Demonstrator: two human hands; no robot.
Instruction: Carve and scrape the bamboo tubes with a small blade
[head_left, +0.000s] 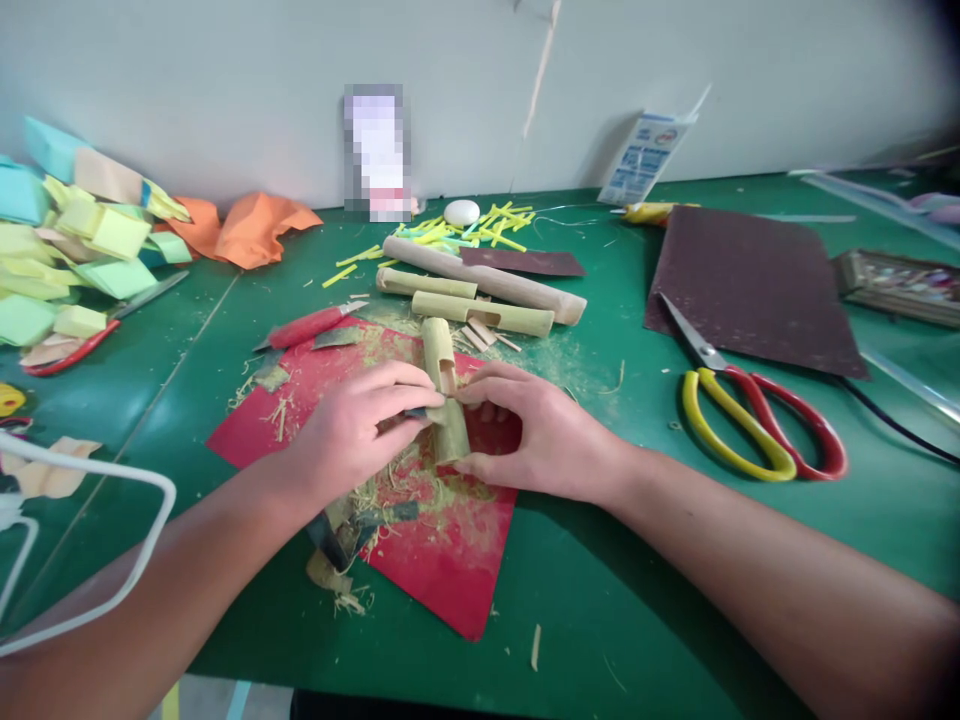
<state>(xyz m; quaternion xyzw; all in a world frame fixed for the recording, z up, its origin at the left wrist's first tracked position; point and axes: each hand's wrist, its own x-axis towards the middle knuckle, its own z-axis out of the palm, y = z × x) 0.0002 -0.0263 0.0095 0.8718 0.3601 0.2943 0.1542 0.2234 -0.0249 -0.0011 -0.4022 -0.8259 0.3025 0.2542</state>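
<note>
A short bamboo tube (452, 435) with a cut-out slot near its far end lies over a red sheet (450, 570) strewn with shavings and dust. My right hand (536, 425) is closed on the tube from the right, thumb near its close end and fingertips by the slot. From the left, my left hand (367, 425) pinches a small dark-backed piece of sandpaper (417, 412) against the tube's upper side; the fingers hide most of that piece. Worn strips of sandpaper (360, 525) lie below my left hand. A red-handled knife (311, 326) rests at the sheet's far edge.
Beyond the tube lie two more slotted bamboo pieces (484, 313), a long grey-brown stick (480, 277) and yellow strips (495, 225). Scissors (750, 410) overlap a dark sandpaper sheet (750, 290) on the right. Folded papers (97, 230) are piled left, near a white wire frame (150, 540).
</note>
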